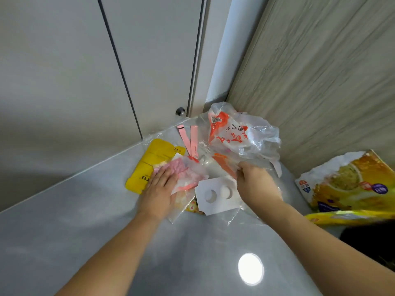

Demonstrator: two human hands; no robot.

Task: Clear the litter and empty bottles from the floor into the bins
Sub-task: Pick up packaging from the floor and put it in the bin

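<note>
While the litter sits heaped on the grey floor (85, 221) in the corner by the door, the left hand (159, 189) lies flat, fingers straight, on a pink-filled clear bag (188, 174) over a yellow packet (149, 161). The right hand (254, 184) pinches the crumpled orange-printed plastic bag (235, 133), just beside a white card insert (215, 195). A large yellow bag (346, 182) lies at right.
</note>
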